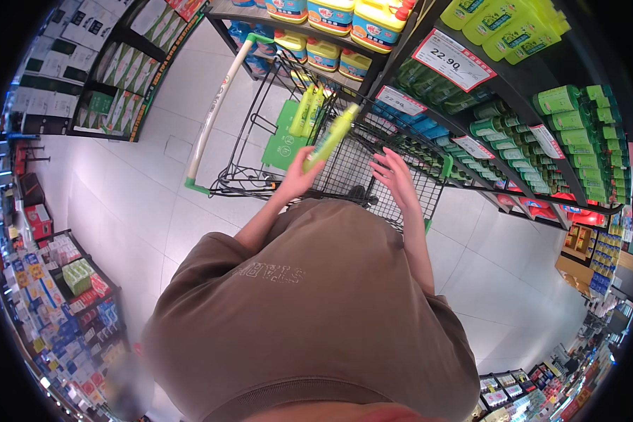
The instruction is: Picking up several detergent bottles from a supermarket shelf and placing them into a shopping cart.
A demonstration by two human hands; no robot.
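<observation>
My left hand [300, 174] grips the lower end of a yellow-green plastic bottle [333, 136], which is tilted with its pale cap pointing up and away from me. Beneath it is the black wire basket of a shopping cart [343, 171]. Two similar slim yellow-green bottles [307, 113] lie side by side by the green plastic panel [280, 150] of the cart, next to its pale push handle [212, 118]. Over the basket's right part, my right hand [398, 176] is raised with its fingers apart, holding nothing.
Shelving with yellow jugs [329, 18] stands beyond the cart. Along the right, shelves [538, 132] hold yellow-green bottles [498, 26] and rows of green bottles [575, 124], with price signs [453, 59] at the edges. Boxed goods [118, 74] stand at upper left, a display rack [79, 279] at lower left.
</observation>
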